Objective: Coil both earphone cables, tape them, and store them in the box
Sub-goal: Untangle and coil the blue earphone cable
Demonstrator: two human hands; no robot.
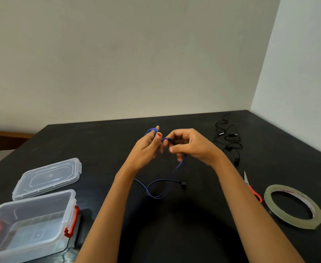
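Head view: left hand (146,149), right hand (191,146) pinch blue cable (156,189) over table (99,149) middle.

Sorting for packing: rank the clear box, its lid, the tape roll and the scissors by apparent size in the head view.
1. clear box: largest, though nearest the camera and cut off by the frame.
2. lid and tape roll: look about alike, so unranked.
3. scissors: smallest.

One head cam, that's your whole setup
It sits on your head, faces forward and down at the black table (99,149), pretty close in, and the wide lens also catches a lot of the wall (118,54) behind it.
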